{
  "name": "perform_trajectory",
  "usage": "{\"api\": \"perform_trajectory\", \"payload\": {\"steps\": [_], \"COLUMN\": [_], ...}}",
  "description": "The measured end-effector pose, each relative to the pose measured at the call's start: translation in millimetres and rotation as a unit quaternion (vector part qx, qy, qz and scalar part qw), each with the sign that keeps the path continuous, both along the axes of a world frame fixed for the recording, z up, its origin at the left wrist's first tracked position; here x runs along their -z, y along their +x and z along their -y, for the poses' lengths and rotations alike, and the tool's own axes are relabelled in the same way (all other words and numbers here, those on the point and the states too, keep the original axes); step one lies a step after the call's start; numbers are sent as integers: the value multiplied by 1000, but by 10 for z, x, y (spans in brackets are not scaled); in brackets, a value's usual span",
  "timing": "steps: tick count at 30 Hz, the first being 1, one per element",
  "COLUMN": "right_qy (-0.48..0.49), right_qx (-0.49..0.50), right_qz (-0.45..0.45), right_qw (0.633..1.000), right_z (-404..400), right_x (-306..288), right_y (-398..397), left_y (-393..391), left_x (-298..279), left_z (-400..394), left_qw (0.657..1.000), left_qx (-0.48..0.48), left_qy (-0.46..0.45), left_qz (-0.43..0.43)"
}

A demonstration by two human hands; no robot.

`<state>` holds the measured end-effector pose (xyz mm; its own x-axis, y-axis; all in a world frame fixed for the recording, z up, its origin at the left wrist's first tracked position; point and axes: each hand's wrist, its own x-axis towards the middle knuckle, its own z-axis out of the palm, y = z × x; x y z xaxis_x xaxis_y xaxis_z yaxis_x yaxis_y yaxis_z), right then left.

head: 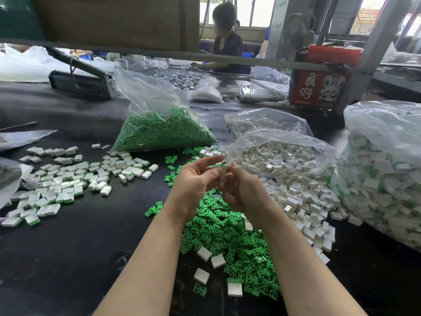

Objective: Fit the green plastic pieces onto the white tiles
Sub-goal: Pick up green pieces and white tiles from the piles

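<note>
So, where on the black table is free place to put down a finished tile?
Bare black table lies near left, between the finished tiles and the loose green pieces. More is bare far left, before the green bag. The right is crowded by spilled white tiles and bags.

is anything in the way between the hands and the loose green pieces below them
Nothing visible. The left hand and right hand hover right over the green pieces; only a few white tiles lie scattered on the pile.
</note>
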<state>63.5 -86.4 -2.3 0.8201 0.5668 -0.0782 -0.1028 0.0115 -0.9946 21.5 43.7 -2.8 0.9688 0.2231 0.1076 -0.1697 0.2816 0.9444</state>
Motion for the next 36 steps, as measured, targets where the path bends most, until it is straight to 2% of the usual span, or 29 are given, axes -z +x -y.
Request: {"api": "perform_trajectory", "payload": {"steps": [2,5,8,10,12,13,15,17,22,25,28,32,34,36], "right_qy": [-84,-174,-270,-350,-404,-415,-430,-452,-503,-518,-514,-497,-453,-380], "right_qx": [58,146,189,207,220,221,209,186,172,164,170,175,179,172], "right_qz": [66,159,235,280,307,314,323,340,406,429,431,433,429,417], "right_qw": [993,961,914,870,833,825,816,803,744,722,722,731,761,808], "right_z": [39,132,221,271,305,308,293,249,97,29,9,19,19,6], "right_x": [-6,20,53,63,53,43,39,50,134,197,234,233,209,160], "right_y": [13,93,189,235,246,243,225,195,140,115,112,110,101,91], "left_y": [-9,-41,-88,-134,-150,-143,-117,-102,-96,-93,-82,-30,4,29], "left_x": [16,111,269,340,387,405,406,402,360,312,215,161,168,172], "left_z": [-143,-469,-806,-951,-1042,-1083,-1135,-1158,-1125,-1026,-788,-411,-240,-95], "left_qw": [999,974,892,839,807,814,846,847,867,855,861,898,920,943], "left_qx": [-40,-183,-307,-365,-414,-430,-445,-459,-427,-425,-391,-248,-174,-102], "left_qy": [33,117,297,356,363,328,199,150,180,252,303,353,338,296], "left_qz": [-10,-62,-147,-188,-211,-214,-216,-222,-183,-160,-119,-91,-93,-108]}}
